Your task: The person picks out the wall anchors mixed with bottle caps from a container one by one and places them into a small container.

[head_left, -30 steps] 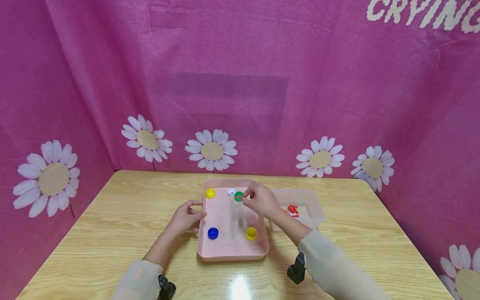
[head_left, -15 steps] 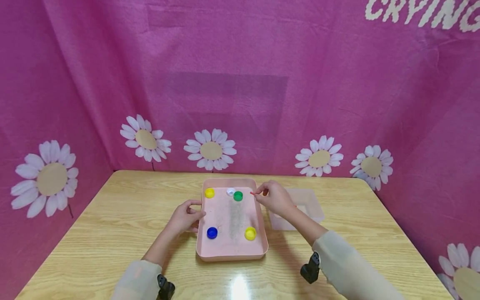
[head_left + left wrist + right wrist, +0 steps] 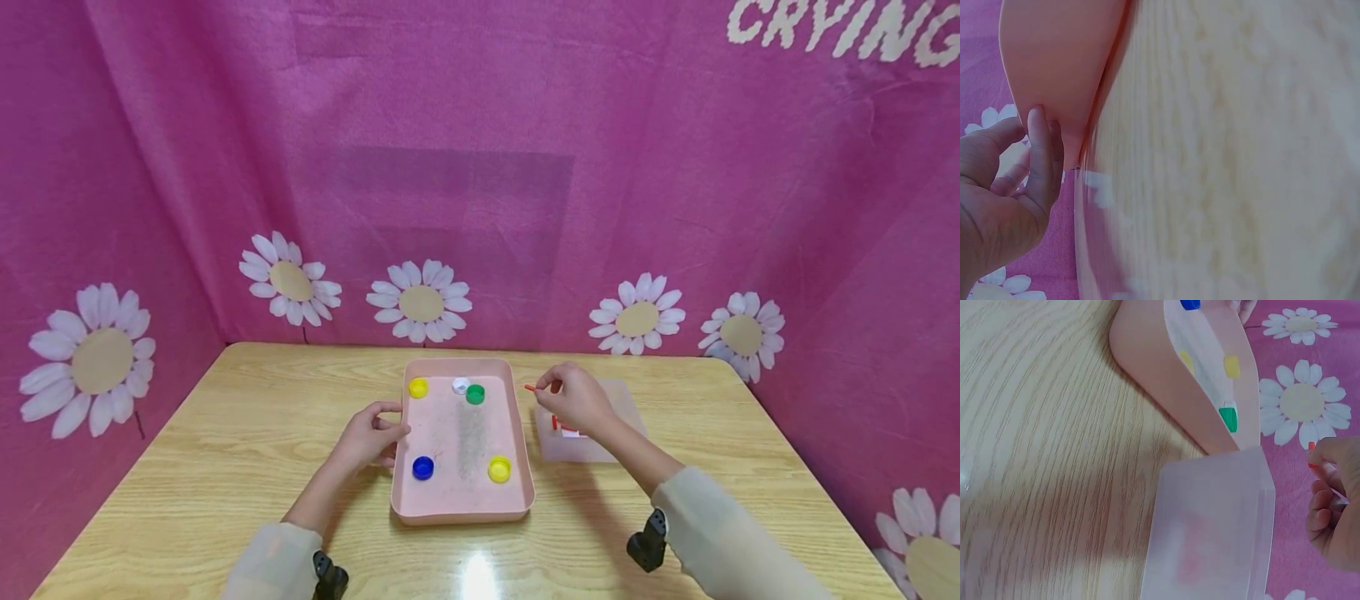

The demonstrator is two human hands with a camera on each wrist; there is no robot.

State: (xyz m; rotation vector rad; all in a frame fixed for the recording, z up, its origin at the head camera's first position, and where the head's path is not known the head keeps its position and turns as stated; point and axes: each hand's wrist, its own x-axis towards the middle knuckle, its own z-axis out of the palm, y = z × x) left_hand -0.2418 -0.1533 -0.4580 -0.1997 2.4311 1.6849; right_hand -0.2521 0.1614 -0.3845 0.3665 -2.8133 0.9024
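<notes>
A pink rectangular tray (image 3: pixel 465 508) stands mid-table with small bottle caps in it. They are a yellow cap (image 3: pixel 417 387) at back left, a white cap (image 3: pixel 461 385) beside a green cap (image 3: pixel 476 394) at the back, a blue cap (image 3: pixel 423 467) at front left and another yellow cap (image 3: pixel 499 468) at front right. My left hand (image 3: pixel 369 435) holds the tray's left wall, thumb at the rim and fingers against the outside (image 3: pixel 1035 144). Thumb and index finger of my right hand (image 3: pixel 576 398) pinch a small red stick (image 3: pixel 530 387), raised over the bin's left side.
A translucent plastic bin (image 3: pixel 573 450) stands close along the tray's right side, with several red sticks (image 3: pixel 556 422) and a white piece (image 3: pixel 572 432) inside. Behind the wooden table (image 3: pixel 225 450) hangs a magenta cloth (image 3: pixel 465 100) printed with white daisies.
My right hand has moved right, from above the green cap to over the bin, with the red stick still pinched. The left hand has stayed at the tray's wall.
</notes>
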